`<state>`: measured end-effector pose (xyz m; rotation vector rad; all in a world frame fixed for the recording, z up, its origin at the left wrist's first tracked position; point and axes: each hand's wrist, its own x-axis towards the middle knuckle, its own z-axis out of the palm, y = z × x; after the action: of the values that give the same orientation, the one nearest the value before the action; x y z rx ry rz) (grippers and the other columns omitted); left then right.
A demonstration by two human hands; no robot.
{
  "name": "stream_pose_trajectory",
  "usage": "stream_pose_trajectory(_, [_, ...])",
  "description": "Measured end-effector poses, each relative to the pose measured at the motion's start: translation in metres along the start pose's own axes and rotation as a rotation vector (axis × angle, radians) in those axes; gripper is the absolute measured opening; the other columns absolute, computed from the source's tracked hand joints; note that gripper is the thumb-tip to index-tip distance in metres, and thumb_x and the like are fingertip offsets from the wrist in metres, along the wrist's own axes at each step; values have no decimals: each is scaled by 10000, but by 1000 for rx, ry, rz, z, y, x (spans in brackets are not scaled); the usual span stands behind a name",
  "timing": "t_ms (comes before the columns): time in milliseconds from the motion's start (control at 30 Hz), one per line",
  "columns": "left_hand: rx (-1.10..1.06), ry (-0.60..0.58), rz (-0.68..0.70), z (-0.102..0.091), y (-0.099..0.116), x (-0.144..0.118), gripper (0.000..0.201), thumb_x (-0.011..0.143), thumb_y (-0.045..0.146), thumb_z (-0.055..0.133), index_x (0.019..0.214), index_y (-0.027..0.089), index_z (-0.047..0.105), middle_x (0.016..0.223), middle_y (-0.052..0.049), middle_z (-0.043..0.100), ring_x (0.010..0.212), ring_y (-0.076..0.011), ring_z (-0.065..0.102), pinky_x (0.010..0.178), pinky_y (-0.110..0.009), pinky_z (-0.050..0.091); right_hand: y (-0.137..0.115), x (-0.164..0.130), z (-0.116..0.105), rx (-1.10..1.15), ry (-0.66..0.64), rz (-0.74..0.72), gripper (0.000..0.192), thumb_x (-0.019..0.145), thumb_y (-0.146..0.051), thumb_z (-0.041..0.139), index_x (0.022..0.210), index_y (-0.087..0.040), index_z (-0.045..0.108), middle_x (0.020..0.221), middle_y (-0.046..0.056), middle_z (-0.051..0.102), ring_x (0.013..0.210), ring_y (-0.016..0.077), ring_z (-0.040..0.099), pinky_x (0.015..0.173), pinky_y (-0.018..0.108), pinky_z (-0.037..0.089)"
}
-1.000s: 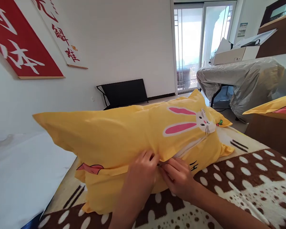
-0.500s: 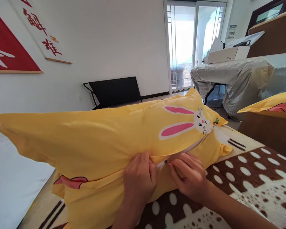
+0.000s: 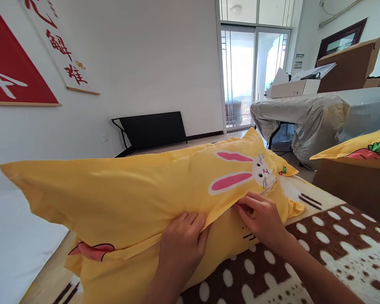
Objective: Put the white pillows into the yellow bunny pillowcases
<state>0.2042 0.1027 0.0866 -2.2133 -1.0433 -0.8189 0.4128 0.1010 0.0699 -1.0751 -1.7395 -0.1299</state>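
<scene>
A plump yellow pillowcase (image 3: 123, 198) with a white rabbit (image 3: 262, 171) and pink ears lies across the bed, its long side seam facing me. My left hand (image 3: 182, 238) is closed on the seam near the middle, fingers over the fabric flap and thumb below. Farther right along the same seam, my right hand (image 3: 261, 217) pinches the zipper pull, which is now hidden behind the fingers and the fold. Between the two hands the flap hangs over the zipper line. A pink carrot print (image 3: 93, 251) shows at the left end.
A brown and cream patterned blanket (image 3: 319, 249) covers the bed. Another yellow pillow (image 3: 367, 145) rests on a brown box (image 3: 342, 181) at right. Behind stand a plastic-covered table (image 3: 304, 109) with cartons (image 3: 291, 88) and a black folded frame (image 3: 152, 131) by the wall.
My right hand has slid rightward and up along the seam with the zipper pull. My left hand keeps its hold on the seam. The view has tilted slightly upward.
</scene>
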Motion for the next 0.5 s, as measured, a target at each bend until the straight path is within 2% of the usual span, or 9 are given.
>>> stream_pose_trajectory(67, [-11,-4,-8,0,1,0,260,876,210,472,618,202,439,553,18,506,536,-155,477,531,-281,280,2,3,-5,43,-39,31,143,833,-161,542,736,-191,643,668,4,589,624,119,540,584,238,428])
stream_pose_trajectory(233, [-11,8,-11,0,1,-1,287,898,249,463,615,203,448,555,17,509,541,-157,476,548,-286,275,6,9,-14,158,-40,45,127,799,-135,585,711,-201,649,807,21,661,782,145,607,722,264,484])
stream_pose_trajectory(367, [-5,27,-23,2,1,-2,309,911,259,443,607,203,448,554,17,511,539,-154,477,554,-287,276,10,10,-15,190,-70,99,131,802,-127,568,715,-201,634,806,10,675,757,136,623,714,253,491])
stream_pose_trajectory(500, [-4,-11,-54,2,1,-2,297,910,252,460,617,200,471,567,21,518,562,-150,489,569,-282,284,13,9,-12,147,-69,115,125,820,-164,557,715,-203,614,786,16,661,760,150,611,712,267,485])
